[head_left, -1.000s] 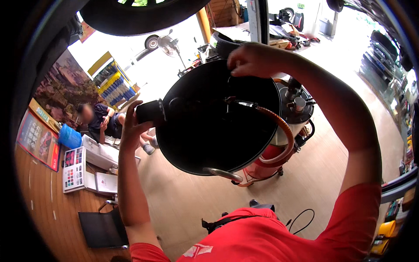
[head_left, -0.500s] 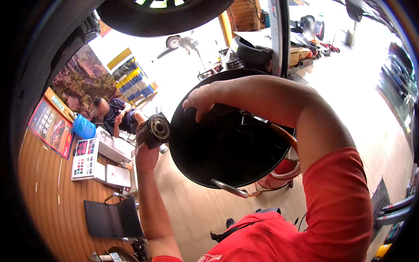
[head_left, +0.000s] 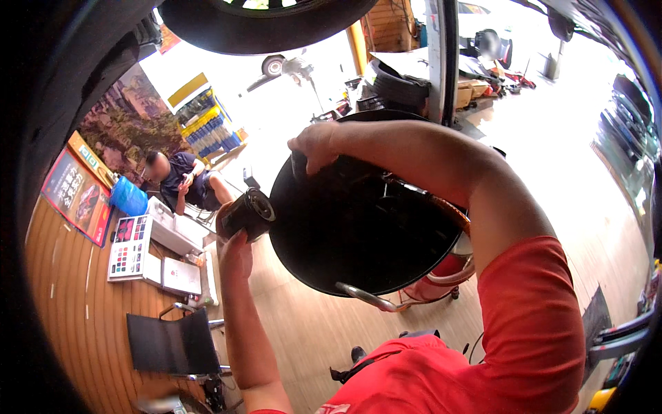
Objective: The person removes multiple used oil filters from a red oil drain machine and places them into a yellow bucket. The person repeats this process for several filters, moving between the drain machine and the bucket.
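Note:
My left hand (head_left: 233, 252) is wrapped round a dark oil filter (head_left: 243, 217), a short cylinder whose ringed metal end is turned up and to the right. It is at the left edge of a wide black oil drain pan (head_left: 358, 255). Over the pan's far left rim, my right hand (head_left: 316, 148) is bent down with its fingers closed on a small dark object (head_left: 298, 165). That object blends into the black pan, so I cannot make out its kind. My right forearm crosses above the pan.
The pan has a curved metal handle (head_left: 365, 297) and stands on a red tank (head_left: 431, 286). A tyre (head_left: 269, 27) hangs overhead. At left are a black chair (head_left: 172, 341), a white desk (head_left: 162, 255) and a seated person (head_left: 186, 176). A post (head_left: 443, 62) rises beyond the pan.
The oil filter has tilted, so its ringed end faces less toward me and more to the right. My right hand has shifted slightly upward, and more of the dark object shows beneath it.

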### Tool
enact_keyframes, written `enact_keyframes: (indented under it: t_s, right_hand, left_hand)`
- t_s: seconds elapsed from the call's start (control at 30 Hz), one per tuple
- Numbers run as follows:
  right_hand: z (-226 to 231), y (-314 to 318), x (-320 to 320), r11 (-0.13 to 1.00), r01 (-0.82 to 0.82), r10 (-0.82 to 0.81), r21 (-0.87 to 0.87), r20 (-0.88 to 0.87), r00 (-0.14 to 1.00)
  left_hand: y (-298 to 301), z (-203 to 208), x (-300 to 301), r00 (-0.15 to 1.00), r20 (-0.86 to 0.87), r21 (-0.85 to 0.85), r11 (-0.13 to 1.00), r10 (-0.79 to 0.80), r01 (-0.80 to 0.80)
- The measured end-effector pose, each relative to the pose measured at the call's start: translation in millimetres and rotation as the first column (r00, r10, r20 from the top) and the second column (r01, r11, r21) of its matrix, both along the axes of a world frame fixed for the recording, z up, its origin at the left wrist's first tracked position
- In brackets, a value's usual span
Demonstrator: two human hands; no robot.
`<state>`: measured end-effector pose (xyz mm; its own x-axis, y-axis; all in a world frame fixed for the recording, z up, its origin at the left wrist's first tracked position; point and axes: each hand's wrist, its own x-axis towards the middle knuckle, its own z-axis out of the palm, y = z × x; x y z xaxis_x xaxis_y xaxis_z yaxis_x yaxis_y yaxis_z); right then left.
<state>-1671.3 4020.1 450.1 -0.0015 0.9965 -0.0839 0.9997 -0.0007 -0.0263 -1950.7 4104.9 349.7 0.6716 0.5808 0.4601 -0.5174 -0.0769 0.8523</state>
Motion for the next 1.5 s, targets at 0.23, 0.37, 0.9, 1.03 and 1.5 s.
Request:
enact_keyframes:
  t_s: [0.23,0.37,0.9,1.03,1.5]
  right_hand:
    - [38.5,-71.9,56.4,0.962,0.065,-0.011,0.264,-0.201,0.980]
    - [51.9,-118.0,49.4,0.948,0.142,-0.059,0.286,-0.279,0.958]
    - [20.3,-260.0,32.0,0.841,0.459,-0.037,0.286,-0.816,0.577]
    - [21.8,-286.5,-1.0,0.805,0.529,-0.022,0.268,-0.878,0.478]
    - [-50.8,-311.3,-177.4,0.290,0.946,0.748,0.145,-0.651,-0.130]
  left_hand:
    - [-6.0,-2.9,3.4,1.000,0.020,-0.047,0.999,0.016,-0.015]
    - [-4.9,-4.2,1.6,0.999,0.018,-0.018,0.999,0.041,-0.040]
    - [-30.0,14.3,-27.0,0.997,0.006,0.035,0.996,-0.082,0.082]
    - [-29.4,12.8,-26.4,0.994,-0.051,0.101,0.990,-0.097,0.102]
    - [-73.7,-21.6,-94.3,0.654,0.559,-0.486,0.438,-0.509,0.756]
